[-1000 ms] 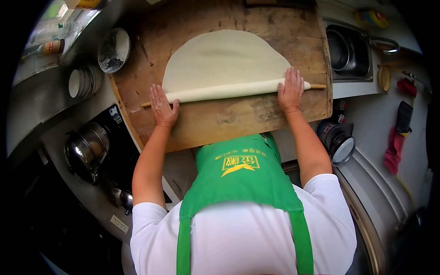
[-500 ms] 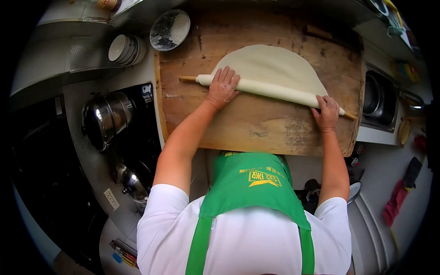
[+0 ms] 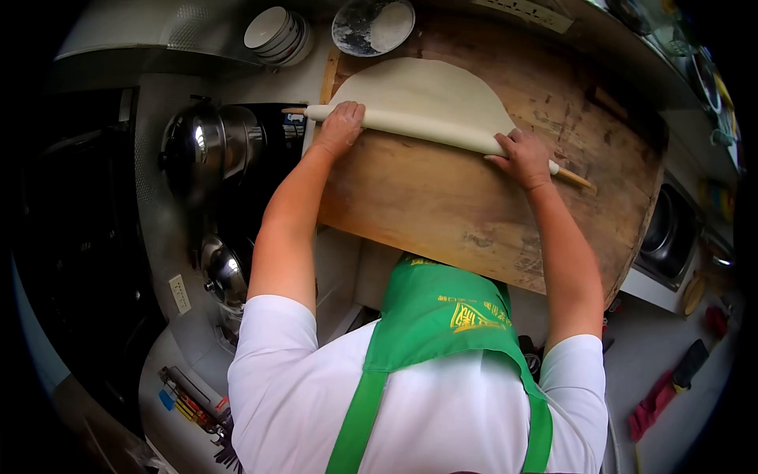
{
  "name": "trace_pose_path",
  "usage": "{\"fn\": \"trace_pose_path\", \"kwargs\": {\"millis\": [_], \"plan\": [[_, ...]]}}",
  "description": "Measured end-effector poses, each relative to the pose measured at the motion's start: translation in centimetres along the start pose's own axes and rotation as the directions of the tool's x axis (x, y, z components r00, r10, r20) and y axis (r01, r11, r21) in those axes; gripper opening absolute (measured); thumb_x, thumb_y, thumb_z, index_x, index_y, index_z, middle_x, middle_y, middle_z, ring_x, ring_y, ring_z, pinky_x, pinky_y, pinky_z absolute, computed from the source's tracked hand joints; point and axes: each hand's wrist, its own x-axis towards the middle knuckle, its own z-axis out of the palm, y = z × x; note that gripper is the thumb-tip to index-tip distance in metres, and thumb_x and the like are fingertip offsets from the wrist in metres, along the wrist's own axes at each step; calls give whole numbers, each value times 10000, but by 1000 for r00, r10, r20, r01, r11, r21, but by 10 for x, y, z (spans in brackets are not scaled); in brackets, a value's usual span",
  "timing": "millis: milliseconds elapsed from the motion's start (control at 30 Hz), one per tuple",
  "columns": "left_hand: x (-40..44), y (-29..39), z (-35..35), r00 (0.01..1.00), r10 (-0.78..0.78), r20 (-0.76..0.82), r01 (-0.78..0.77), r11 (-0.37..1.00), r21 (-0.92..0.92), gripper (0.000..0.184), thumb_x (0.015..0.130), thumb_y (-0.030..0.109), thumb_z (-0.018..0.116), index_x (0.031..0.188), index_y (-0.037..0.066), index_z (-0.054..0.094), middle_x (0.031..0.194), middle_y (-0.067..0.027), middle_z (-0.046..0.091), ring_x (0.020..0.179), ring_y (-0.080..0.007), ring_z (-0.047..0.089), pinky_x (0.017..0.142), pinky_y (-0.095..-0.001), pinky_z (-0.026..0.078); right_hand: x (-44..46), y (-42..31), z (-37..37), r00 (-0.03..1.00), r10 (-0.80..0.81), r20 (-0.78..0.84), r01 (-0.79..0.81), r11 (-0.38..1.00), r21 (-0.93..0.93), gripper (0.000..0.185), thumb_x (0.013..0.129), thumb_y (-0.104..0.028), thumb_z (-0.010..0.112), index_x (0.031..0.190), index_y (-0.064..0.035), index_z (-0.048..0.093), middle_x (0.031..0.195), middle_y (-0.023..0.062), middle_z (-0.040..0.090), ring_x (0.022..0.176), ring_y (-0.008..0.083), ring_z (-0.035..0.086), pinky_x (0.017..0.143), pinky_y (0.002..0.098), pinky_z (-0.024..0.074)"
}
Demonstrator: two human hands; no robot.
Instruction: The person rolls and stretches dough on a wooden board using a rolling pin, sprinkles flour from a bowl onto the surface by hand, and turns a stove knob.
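A sheet of pale dough [image 3: 430, 87] lies on the wooden board, its near edge wrapped around a long rolling pin [image 3: 575, 175]. The pin's bare wooden ends stick out at both sides, and the left end reaches past the board's left edge. My left hand [image 3: 341, 126] is closed over the dough-covered pin near its left end. Toward the right end, my right hand [image 3: 523, 156] grips the wrapped pin, with the thumb on the near side. The middle of the pin is hidden inside the dough.
Beyond the board [image 3: 410, 201] stand a bowl of flour [image 3: 363, 39] and stacked bowls [image 3: 276, 35]. At left are a steel pot [image 3: 213, 142] and a lidded pan [image 3: 225, 272]. A sink [image 3: 671, 229] is at right. A green apron [image 3: 442, 316] hangs at the near edge.
Both hands and the dough-wrapped pin have shifted left along the board, so the pin's left end now overhangs its edge. The whole view has also turned and moved.
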Motion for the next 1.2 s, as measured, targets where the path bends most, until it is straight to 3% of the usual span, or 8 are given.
{"fn": "trace_pose_path", "kwargs": {"millis": [367,467,600,700,867,1000,1067,1200], "plan": [[-112,75,6,992,-13,124,2,996,93,365,821,248,736,1088,50,585,1014,-117,624,1056,-297,627,918,-400,520,-79,-23,-4,998,-39,49,32,990,135,446,715,-377,889,1099,-202,744,962,49,658,921,301,624,822,445,503],[-131,138,18,996,80,39,-88,950,299,625,888,305,669,1406,-20,538,1433,-203,577,1397,-340,511,1117,-470,445,-148,-2,-20,982,27,187,-54,989,139,522,710,-343,896,1169,-155,731,1063,76,686,1024,337,637,897,468,509],[-118,290,0,984,178,3,-174,963,-205,751,947,345,621,1561,-32,406,1671,-217,340,1557,-370,316,1280,-514,213,-215,-30,-56,997,78,-20,-76,991,115,728,740,-396,873,1369,-122,628,1406,167,573,1343,401,507,1132,557,386],[-90,345,20,993,106,60,-90,970,-225,811,958,407,601,1593,-31,351,1697,-218,287,1590,-361,238,1294,-508,150,-207,-70,-15,988,126,93,-127,992,12,725,928,-519,664,1538,-168,497,1596,157,448,1526,400,324,1229,624,237],[44,292,-7,959,-271,-78,235,922,-306,834,987,439,560,1600,-64,301,1702,-252,238,1590,-403,196,1294,-501,141,-130,-25,7,930,366,-26,-367,930,-28,721,971,-555,570,1562,-154,473,1636,167,412,1545,407,297,1239,616,219],[21,260,7,959,-283,-19,264,916,-302,869,968,476,568,1589,-76,314,1692,-284,234,1587,-417,194,1291,-499,151,-127,-8,4,849,518,-104,-525,850,-49,740,981,-565,542,1574,-131,450,1635,196,405,1537,434,295,1244,601,217],[-37,262,16,978,-162,131,189,954,-233,922,941,535,580,1582,-79,331,1684,-302,239,1589,-418,189,1290,-496,156,-178,-23,6,909,417,8,-410,898,-162,743,938,-568,567,1564,-181,471,1605,197,440,1518,435,324,1239,612,215],[-33,240,18,986,-137,98,154,970,-190,990,896,609,600,1561,-86,365,1682,-294,255,1584,-419,204,1285,-515,166,-186,-13,4,927,375,-20,-373,915,-156,739,922,-556,581,1559,-196,478,1614,194,426,1520,431,317,1237,614,217]]}}
